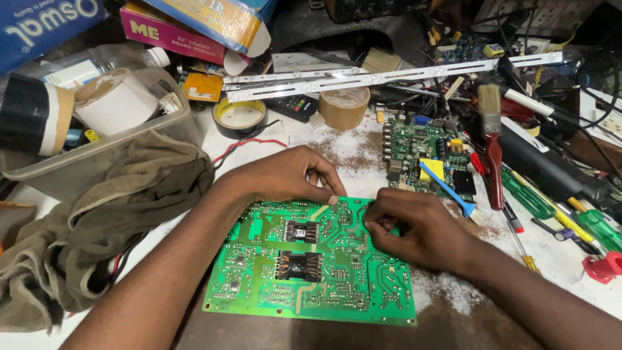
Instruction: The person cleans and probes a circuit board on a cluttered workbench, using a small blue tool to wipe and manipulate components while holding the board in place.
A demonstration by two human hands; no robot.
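Working left to right: rag (97, 214) bunched at the bench's left edge, tape roll (240, 115) behind it. My left hand (285, 175) rests on the far edge of the green board (311, 266), fingers curled together, thumb and forefinger pinched at the rim. Board lies flat, solder side up, centre of the bench. My right hand (414, 227) sits on its right part, fingertips pressed together on something too small to tell. Step looks like picking at a joint; next move wants a steady board. Smaller board (424, 155) and brush (492, 139) lie beyond.

Electronics repair workshop: circuit boards (311, 259), screwdrivers (528, 194), tape rolls (344, 106).
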